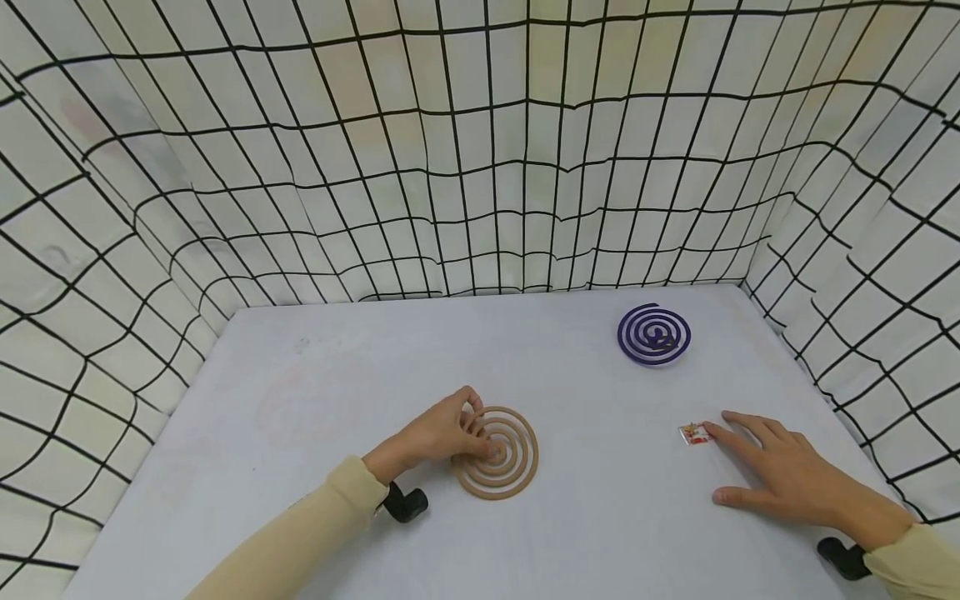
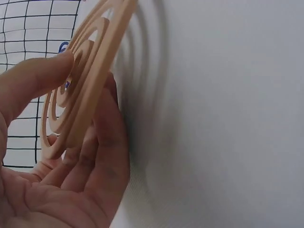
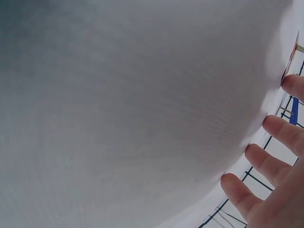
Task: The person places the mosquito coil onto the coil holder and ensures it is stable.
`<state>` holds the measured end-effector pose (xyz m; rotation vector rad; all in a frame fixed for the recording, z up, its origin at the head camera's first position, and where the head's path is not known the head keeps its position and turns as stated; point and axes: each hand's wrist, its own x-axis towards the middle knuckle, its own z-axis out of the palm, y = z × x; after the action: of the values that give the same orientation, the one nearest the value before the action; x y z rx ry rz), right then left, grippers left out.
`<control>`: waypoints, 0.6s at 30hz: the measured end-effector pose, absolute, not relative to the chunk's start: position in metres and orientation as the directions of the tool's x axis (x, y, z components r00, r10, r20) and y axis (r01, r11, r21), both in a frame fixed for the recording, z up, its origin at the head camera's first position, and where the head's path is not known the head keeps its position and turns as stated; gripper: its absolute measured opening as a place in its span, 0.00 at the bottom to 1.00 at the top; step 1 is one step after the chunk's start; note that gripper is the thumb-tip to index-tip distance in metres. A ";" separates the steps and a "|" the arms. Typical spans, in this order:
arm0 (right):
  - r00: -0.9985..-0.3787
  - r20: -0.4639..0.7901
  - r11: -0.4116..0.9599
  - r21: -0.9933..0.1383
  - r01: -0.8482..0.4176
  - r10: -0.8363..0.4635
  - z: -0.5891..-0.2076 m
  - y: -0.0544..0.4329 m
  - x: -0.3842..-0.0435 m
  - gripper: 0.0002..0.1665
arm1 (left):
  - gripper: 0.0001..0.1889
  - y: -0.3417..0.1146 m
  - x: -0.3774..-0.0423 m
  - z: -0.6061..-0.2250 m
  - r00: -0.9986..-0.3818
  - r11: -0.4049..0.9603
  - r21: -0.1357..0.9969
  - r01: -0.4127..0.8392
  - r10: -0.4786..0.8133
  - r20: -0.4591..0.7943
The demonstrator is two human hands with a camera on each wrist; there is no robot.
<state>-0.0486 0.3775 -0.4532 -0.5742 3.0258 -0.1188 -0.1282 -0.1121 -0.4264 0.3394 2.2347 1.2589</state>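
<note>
My left hand point(image 1: 442, 429) pinches a tan mosquito coil point(image 1: 517, 479) near the middle front of the table. In the left wrist view, the thumb presses on the face of the coil point(image 2: 97, 83) and the fingers lie beneath it. A shadow falls on the cloth beside it, so at least part of it is lifted off. Toward the right, my right hand point(image 1: 791, 475) rests with fingers spread on the cloth. Its index fingertip touches the edge of a small red and white packet point(image 1: 694, 432). What the packet contains cannot be made out.
A dark blue-purple mosquito coil point(image 1: 654, 360) lies at the back right, with a small piece near its centre. White cloth point(image 1: 360, 358) covers the table. Black grid netting point(image 1: 480, 192) over white walls encloses the back and both sides.
</note>
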 end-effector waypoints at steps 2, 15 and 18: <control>-0.928 -0.041 0.927 -0.086 -0.365 -0.370 -0.453 0.378 -0.049 0.55 | 0.30 -0.112 -0.127 -0.427 -0.807 0.499 0.864 -0.071 0.480 -0.344; -0.929 -0.042 0.928 -0.081 -0.364 -0.368 -0.455 0.378 -0.049 0.56 | 0.34 -0.113 -0.123 -0.435 -0.772 0.383 0.918 -0.101 0.551 -0.315; -0.928 -0.035 0.926 -0.083 -0.367 -0.371 -0.455 0.379 -0.048 0.55 | 0.34 -0.113 -0.123 -0.436 -0.775 0.357 0.927 -0.114 0.551 -0.308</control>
<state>-0.0482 0.3786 -0.4547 -0.5814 3.0341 -0.1160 -0.1225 -0.1130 -0.4360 0.3786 2.0302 1.4540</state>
